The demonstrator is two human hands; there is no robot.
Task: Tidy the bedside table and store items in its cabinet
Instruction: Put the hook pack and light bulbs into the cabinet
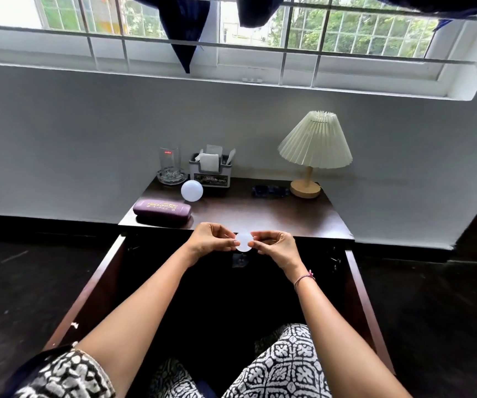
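— Over the open cabinet point(93, 288), what have you got?
— Both forearms reach forward, wrists turned inward. My left hand point(212, 238) and right hand point(274, 244) pinch a small white disc point(243, 241) by its edges, just before the bedside table point(260, 216) front.
— Beyond it?
— Purple glasses case point(162, 210) front left, white ball point(192, 191) behind it, then tumbler point(169, 162), tissue holder point(210, 170), pleated lamp point(314, 150) on the right.

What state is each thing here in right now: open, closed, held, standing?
white disc: pinched between left hand and right hand
cabinet doors: open
glasses case: closed, lying flat
lamp: upright, looks unlit
glass: upright, looks empty
white ball: resting on bedside table
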